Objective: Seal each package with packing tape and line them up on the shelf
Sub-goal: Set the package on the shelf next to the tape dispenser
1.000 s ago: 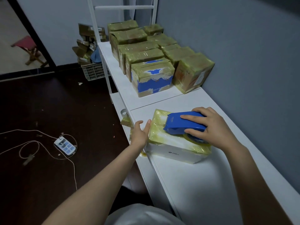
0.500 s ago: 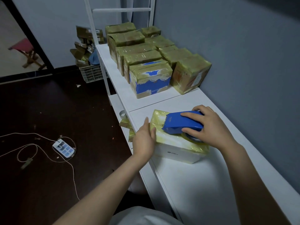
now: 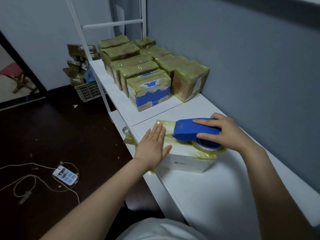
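1. My left hand (image 3: 152,146), fingers straight, presses the left end of the box (image 3: 187,163) on the near shelf (image 3: 216,196).
2. My right hand (image 3: 230,134) grips the dispenser (image 3: 194,129) on top, nose pointing left along the box.

Down on your left you've got a white power strip (image 3: 65,176) with its cord (image 3: 27,163) looped on the dark floor (image 3: 52,135), a grey basket (image 3: 88,91) of cardboard scraps (image 3: 76,70) farther back, and a red-topped stool (image 3: 12,71) beyond.

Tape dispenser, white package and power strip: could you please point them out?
Tape dispenser (image 3: 185,130), head view, blue housing.
White package (image 3: 187,164), head view, near side face.
Power strip (image 3: 66,175), head view, its middle.
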